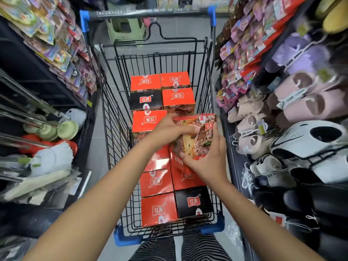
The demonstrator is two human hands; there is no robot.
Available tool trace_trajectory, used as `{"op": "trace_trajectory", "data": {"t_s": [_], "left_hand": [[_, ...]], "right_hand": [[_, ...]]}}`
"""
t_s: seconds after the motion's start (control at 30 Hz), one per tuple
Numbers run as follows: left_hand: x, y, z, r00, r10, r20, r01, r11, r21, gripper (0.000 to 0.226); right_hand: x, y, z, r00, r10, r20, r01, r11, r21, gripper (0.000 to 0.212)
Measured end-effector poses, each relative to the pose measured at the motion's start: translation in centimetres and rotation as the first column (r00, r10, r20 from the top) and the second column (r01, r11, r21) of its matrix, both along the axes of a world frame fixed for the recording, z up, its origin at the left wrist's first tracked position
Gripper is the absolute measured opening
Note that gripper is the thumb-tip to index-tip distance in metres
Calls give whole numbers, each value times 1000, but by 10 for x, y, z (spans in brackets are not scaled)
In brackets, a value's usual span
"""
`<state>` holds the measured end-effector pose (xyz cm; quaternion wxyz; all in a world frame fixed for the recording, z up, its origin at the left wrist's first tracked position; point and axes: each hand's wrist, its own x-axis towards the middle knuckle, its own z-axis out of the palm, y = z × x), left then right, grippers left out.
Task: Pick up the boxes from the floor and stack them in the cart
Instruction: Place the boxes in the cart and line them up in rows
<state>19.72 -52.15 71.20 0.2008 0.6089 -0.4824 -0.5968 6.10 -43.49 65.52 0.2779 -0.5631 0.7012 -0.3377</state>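
You're mid-placement: your left hand (pixel 170 129) and right hand (pixel 206 162) both grip one tilted box (pixel 197 136) above the cart (pixel 124 239); next, level it onto the stacked boxes (pixel 157 183).

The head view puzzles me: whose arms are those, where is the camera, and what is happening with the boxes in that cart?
There is no machine here: those are a person's two bare arms. The single picture comes from a camera worn on the person's head, looking forward and down, so you see roughly what they see. Below them stands a wire shopping cart in a narrow shop aisle, loaded with red boxes and two black boxes. The left hand and right hand together grip one more box, tilted with its food picture facing up, above the stacked ones. Slippers hang on the right, and mops stand on the left.
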Motion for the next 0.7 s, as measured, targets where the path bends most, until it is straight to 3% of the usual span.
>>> {"op": "trace_trajectory", "data": {"t_s": [0.07,0.2,0.3,0.43,0.57,0.7], "left_hand": [[5,2,-6,1000,-6,16,7,999,-53,106],[15,6,-4,990,-126,68,137,968,-211,85],[12,8,2,968,-227,111,251,919,-305,87],[5,9,0,950,-265,168,310,871,-381,95],[14,5,-13,917,-256,306,363,854,-372,120],[45,-3,-34,896,62,440,154,885,-439,121]], "right_hand": [[-6,1,3,996,46,76,-50,997,51,134],[-51,-30,33,941,93,326,-170,962,215,142],[-83,-69,61,920,331,208,-384,864,326,127],[-89,-97,77,808,588,40,-554,736,388,102],[-82,-106,53,817,572,-74,-530,795,296,91],[-70,-118,14,852,517,-82,-492,845,210,81]]}}
